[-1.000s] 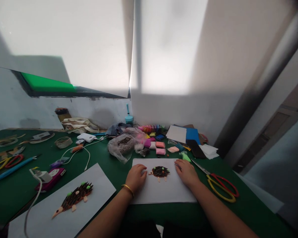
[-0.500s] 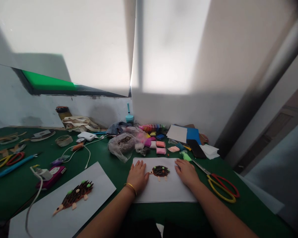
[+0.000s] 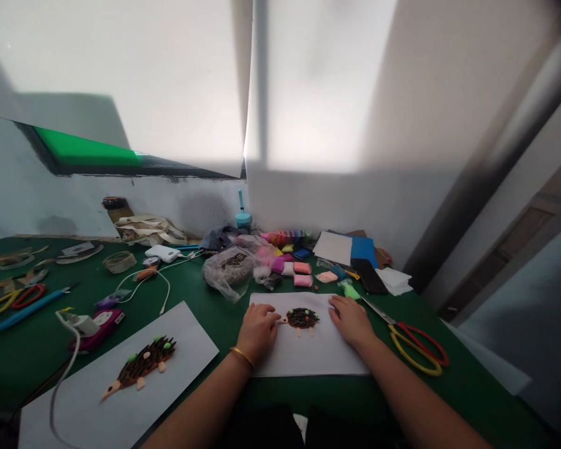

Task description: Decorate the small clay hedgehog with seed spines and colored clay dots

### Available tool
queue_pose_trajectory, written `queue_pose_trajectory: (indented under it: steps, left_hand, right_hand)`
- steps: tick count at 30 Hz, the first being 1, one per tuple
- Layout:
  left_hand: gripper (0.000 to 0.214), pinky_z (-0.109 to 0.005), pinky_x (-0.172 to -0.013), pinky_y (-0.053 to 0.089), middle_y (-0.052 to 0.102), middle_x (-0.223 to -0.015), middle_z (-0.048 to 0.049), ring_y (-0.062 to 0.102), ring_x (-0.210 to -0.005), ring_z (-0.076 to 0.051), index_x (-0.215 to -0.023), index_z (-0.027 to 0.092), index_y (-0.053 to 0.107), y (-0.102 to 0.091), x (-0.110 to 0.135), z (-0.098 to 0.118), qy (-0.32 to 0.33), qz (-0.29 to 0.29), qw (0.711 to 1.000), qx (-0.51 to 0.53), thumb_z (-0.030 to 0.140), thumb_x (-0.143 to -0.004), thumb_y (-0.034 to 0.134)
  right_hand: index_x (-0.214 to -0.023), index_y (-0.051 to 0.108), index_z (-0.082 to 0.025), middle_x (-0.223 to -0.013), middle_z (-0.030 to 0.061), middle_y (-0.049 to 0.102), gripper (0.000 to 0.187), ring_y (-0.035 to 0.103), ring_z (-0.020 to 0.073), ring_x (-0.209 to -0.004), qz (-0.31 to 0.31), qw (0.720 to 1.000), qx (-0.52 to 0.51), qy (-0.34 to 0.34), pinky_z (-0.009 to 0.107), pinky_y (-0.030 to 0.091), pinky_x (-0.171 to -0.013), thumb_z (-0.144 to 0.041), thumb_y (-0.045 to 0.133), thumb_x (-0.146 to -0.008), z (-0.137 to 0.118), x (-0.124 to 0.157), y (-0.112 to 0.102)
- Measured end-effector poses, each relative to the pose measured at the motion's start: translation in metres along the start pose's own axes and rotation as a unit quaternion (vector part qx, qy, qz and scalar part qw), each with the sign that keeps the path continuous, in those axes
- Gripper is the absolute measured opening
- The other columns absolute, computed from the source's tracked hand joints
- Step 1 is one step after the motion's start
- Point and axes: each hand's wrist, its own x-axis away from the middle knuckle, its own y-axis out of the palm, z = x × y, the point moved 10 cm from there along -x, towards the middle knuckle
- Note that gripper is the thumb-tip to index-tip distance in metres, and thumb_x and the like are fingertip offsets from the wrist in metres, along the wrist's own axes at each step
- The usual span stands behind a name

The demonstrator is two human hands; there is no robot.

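Observation:
A small hedgehog figure (image 3: 302, 318) lies on a white sheet (image 3: 322, 358) in front of me. It has dark spiky pieces on its back, green and orange dots, a pale snout and pale feet. My left hand (image 3: 258, 330), with a gold bangle at the wrist, rests on the sheet's left side. Its fingers are partly bent, and a fingertip is at the snout; whether it presses there I cannot tell. On the right edge of the sheet my right hand (image 3: 351, 319) lies flat with fingers apart, holding nothing.
At the left, another white sheet (image 3: 187, 349) bears a larger hedgehog figure (image 3: 144, 363), crossed by a white cable. Red-and-yellow scissors (image 3: 416, 346) lie to the right. Clay packets (image 3: 303, 280), a plastic bag (image 3: 229, 268) and a dark phone (image 3: 369, 276) stand behind the sheet.
My left hand's fingers have bent, and a fingertip has come to the snout. The right hand stays in place. The view has shifted slightly.

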Motion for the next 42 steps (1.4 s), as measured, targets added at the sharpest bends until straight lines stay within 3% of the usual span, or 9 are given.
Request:
queue_pose_trajectory:
  steps: [10, 15, 22, 26, 30, 36, 42]
  left_hand:
    - [0.024, -0.047, -0.109, 0.017, 0.060, -0.105, -0.0025, 0.048, -0.105, -0.021, -0.095, 0.030, 0.068, -0.002, 0.003, 0.018, 0.054, 0.007, 0.998, -0.037, 0.017, -0.080, 0.054]
    - [0.036, -0.046, -0.108, 0.018, 0.058, -0.107, -0.0033, 0.048, -0.105, -0.021, -0.108, 0.028, 0.061, -0.001, 0.002, 0.018, 0.044, 0.002, 0.999, -0.033, 0.012, -0.077, 0.052]
    - [0.033, -0.047, -0.107, 0.020, 0.057, -0.105, -0.0017, 0.047, -0.104, -0.020, -0.102, 0.030, 0.062, 0.009, -0.001, 0.016, 0.028, -0.028, 0.999, -0.030, 0.011, -0.077, 0.051]
    - [0.042, -0.045, -0.106, 0.023, 0.057, -0.108, -0.0031, 0.048, -0.105, -0.021, -0.112, 0.028, 0.057, 0.009, -0.001, 0.015, 0.024, -0.030, 0.999, -0.020, 0.009, -0.076, 0.049]
    - [0.042, -0.037, -0.100, 0.032, 0.056, -0.112, -0.0066, 0.048, -0.106, -0.020, -0.117, 0.023, 0.055, 0.007, -0.002, 0.009, 0.015, -0.023, 1.000, 0.000, 0.012, -0.078, 0.046]
    - [0.036, -0.042, -0.106, 0.025, 0.052, -0.124, -0.0083, 0.044, -0.117, -0.023, -0.116, 0.021, 0.056, 0.010, -0.002, -0.020, -0.069, -0.006, 0.997, -0.035, 0.023, -0.080, 0.051]
    - [0.029, -0.040, -0.105, 0.025, 0.053, -0.123, -0.0076, 0.044, -0.118, -0.022, -0.110, 0.022, 0.058, 0.014, -0.002, -0.021, -0.070, -0.020, 0.996, -0.051, 0.025, -0.082, 0.049]
  right_hand:
    - [-0.111, 0.062, -0.024, -0.123, 0.0041, 0.059, 0.032, 0.049, 0.0212, -0.113, 0.003, 1.000, 0.000, 0.001, 0.035, 0.035, -0.094, -0.033, 0.044, -0.086, 0.000, 0.001, 0.000]
    - [-0.111, 0.062, -0.024, -0.123, 0.0042, 0.059, 0.033, 0.049, 0.0211, -0.113, -0.004, 1.000, 0.003, 0.001, 0.035, 0.035, -0.095, -0.033, 0.043, -0.086, 0.000, 0.000, 0.001]
    - [-0.112, 0.061, -0.024, -0.123, 0.0040, 0.058, 0.033, 0.048, 0.0206, -0.114, -0.012, 1.000, 0.011, 0.008, 0.035, 0.034, -0.095, -0.033, 0.043, -0.086, 0.001, 0.000, 0.002]
    - [-0.113, 0.061, -0.024, -0.124, 0.0042, 0.058, 0.034, 0.048, 0.0206, -0.113, -0.015, 1.000, 0.014, 0.010, 0.035, 0.035, -0.094, -0.033, 0.043, -0.086, 0.000, 0.000, 0.001]
    - [-0.111, 0.062, -0.024, -0.123, 0.0043, 0.059, 0.033, 0.049, 0.0209, -0.113, -0.009, 1.000, 0.011, 0.005, 0.035, 0.035, -0.094, -0.033, 0.044, -0.086, -0.001, 0.000, -0.001]
    - [-0.105, 0.066, -0.026, -0.117, 0.0038, 0.062, 0.029, 0.051, 0.0199, -0.110, -0.001, 1.000, -0.002, -0.009, 0.034, 0.036, -0.094, -0.031, 0.044, -0.086, -0.003, 0.000, -0.004]
    - [-0.104, 0.066, -0.024, -0.112, 0.0052, 0.063, 0.028, 0.051, 0.0208, -0.106, 0.039, 0.998, -0.033, -0.041, 0.035, 0.036, -0.093, -0.027, 0.046, -0.086, -0.015, 0.002, -0.018]
